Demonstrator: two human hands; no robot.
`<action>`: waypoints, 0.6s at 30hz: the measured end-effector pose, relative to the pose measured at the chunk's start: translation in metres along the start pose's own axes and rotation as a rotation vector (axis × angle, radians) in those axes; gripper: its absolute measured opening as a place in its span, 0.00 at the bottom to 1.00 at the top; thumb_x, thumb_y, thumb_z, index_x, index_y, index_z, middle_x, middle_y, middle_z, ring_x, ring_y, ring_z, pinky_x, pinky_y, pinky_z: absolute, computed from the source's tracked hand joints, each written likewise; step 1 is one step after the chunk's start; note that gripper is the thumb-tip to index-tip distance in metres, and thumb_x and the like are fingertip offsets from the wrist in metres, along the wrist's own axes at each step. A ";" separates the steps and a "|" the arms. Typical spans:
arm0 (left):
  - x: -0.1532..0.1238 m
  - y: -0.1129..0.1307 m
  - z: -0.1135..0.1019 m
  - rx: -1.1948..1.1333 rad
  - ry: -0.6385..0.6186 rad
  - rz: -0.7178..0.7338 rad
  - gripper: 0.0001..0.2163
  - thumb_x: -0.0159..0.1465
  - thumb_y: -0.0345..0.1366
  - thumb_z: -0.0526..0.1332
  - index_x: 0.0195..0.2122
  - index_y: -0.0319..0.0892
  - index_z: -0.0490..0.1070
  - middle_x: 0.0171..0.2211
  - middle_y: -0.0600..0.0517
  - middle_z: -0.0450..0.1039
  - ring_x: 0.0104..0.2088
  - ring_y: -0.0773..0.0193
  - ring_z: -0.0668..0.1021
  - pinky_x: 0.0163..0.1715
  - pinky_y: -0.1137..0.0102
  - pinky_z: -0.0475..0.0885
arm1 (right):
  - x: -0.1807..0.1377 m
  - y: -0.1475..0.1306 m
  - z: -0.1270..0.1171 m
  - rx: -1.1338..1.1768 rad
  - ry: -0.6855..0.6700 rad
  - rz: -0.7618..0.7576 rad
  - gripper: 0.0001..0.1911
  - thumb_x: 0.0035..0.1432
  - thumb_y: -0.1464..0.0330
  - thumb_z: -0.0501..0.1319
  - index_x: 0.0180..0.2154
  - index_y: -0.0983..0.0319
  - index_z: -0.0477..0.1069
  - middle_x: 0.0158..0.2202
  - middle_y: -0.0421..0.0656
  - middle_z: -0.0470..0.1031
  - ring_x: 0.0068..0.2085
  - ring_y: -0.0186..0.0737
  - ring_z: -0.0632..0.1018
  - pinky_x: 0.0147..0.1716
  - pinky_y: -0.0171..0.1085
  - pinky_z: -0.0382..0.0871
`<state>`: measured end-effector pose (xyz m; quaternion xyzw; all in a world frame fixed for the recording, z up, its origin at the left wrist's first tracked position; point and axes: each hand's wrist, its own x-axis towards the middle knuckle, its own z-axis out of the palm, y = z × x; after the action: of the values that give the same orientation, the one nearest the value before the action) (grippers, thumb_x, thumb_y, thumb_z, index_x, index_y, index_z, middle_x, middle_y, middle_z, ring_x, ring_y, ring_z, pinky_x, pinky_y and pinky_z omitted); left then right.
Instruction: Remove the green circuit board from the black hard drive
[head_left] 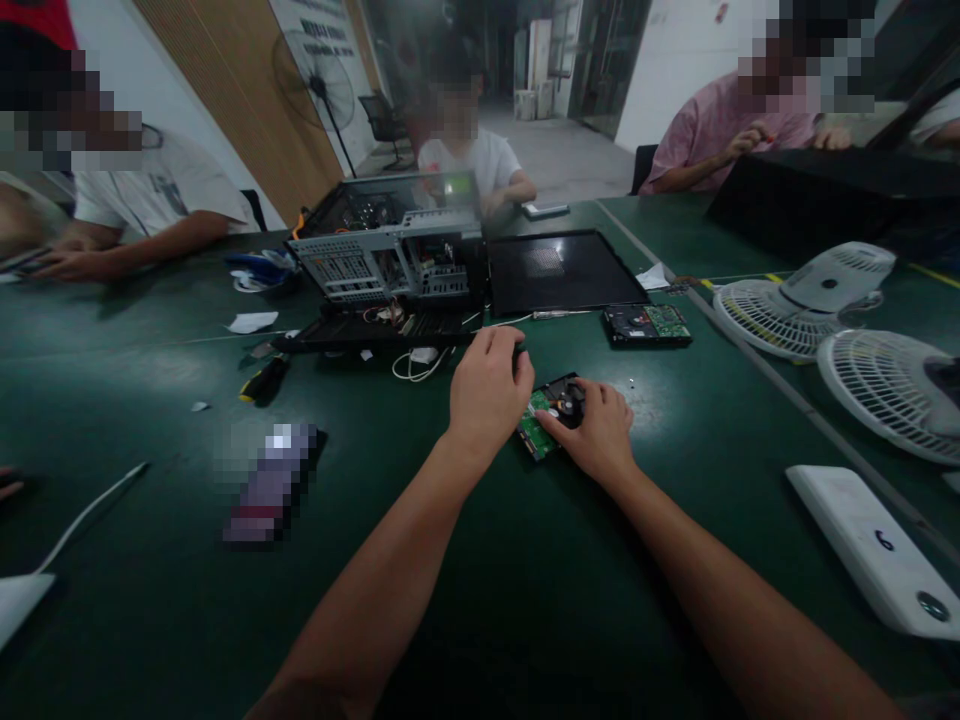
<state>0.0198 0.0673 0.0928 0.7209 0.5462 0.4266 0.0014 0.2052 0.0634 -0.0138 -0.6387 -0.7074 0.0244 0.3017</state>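
A hard drive lies circuit-board side up on the green table, in the middle of the view. My left hand is closed over its far left corner, with a dark object peeking out at the fingertips. My right hand rests on the drive's right side, its fingers pinching a small dark part on top of the board. What that part is stays unclear.
An opened computer case stands beyond my hands, a black side panel beside it. A second hard drive lies to the right, with a screwdriver at the left. White fan parts and a white box sit right. Several people sit around the table.
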 end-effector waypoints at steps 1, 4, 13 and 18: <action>0.000 0.001 -0.001 0.006 0.000 0.004 0.08 0.67 0.28 0.62 0.46 0.43 0.70 0.45 0.47 0.73 0.45 0.57 0.77 0.47 0.61 0.75 | 0.000 0.000 0.000 -0.002 -0.001 -0.002 0.39 0.56 0.40 0.61 0.58 0.61 0.68 0.52 0.56 0.72 0.54 0.61 0.70 0.52 0.54 0.60; -0.001 0.001 -0.003 0.009 0.006 0.009 0.07 0.66 0.32 0.66 0.44 0.43 0.71 0.44 0.48 0.72 0.46 0.57 0.76 0.47 0.62 0.75 | 0.000 0.002 0.000 -0.003 -0.015 -0.009 0.40 0.55 0.39 0.61 0.59 0.60 0.68 0.53 0.56 0.71 0.54 0.61 0.69 0.52 0.55 0.60; 0.000 0.000 -0.004 -0.010 -0.004 0.047 0.09 0.68 0.26 0.62 0.47 0.44 0.74 0.46 0.47 0.72 0.48 0.57 0.76 0.50 0.60 0.75 | 0.001 0.004 -0.004 0.010 -0.060 -0.025 0.44 0.52 0.37 0.62 0.60 0.59 0.67 0.54 0.56 0.70 0.55 0.63 0.69 0.54 0.57 0.60; 0.000 0.000 -0.003 -0.029 -0.019 0.053 0.12 0.69 0.24 0.59 0.50 0.43 0.73 0.48 0.46 0.72 0.49 0.58 0.77 0.51 0.61 0.76 | 0.000 0.005 -0.008 0.007 -0.105 -0.046 0.47 0.51 0.36 0.62 0.62 0.60 0.65 0.55 0.56 0.69 0.57 0.63 0.68 0.55 0.57 0.59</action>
<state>0.0181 0.0658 0.0950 0.7389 0.5206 0.4278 0.0058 0.2128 0.0617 -0.0092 -0.6192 -0.7365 0.0533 0.2669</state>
